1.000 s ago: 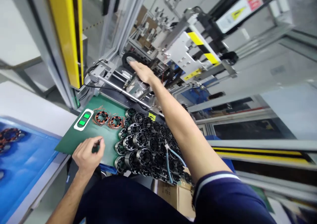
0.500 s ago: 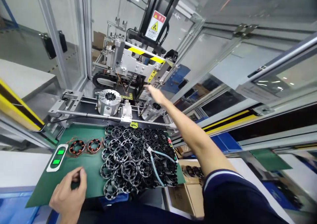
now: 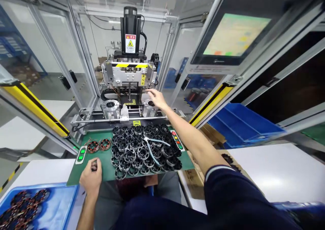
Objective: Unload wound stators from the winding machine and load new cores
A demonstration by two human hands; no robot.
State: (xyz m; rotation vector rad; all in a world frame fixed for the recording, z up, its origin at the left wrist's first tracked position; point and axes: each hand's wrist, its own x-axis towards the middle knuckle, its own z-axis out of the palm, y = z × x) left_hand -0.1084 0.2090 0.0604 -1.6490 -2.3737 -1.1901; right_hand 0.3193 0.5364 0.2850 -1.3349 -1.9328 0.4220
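My right hand (image 3: 157, 99) reaches into the machine, just above the right round metal fixture (image 3: 149, 109). Its fingertips point left and come together beside the machine head (image 3: 130, 75); whatever lies between them is too small to make out. The left round fixture (image 3: 111, 110) holds a black toothed ring. Curled into a loose fist, my left hand (image 3: 91, 175) is over the left part of the green board (image 3: 106, 167), with nothing visible in it. Two copper-wound stators (image 3: 93, 146) lie just beyond it. Several unwound black stator cores (image 3: 130, 154) crowd the board, with blue-handled cutters (image 3: 153, 152) on top.
Button panels stand at the board's left (image 3: 81, 154) and right (image 3: 177, 140). A blue tray (image 3: 67, 196) of wound stators is at lower left. Yellow-black guards (image 3: 38, 108) flank the machine opening. A touchscreen (image 3: 235, 35) hangs at upper right, above blue bins (image 3: 243, 121).
My view has turned right and levelled, bringing the screen and the tray of stators into sight. My right hand stays at the right fixture, its fingers drawn closer together. My left hand remains curled.
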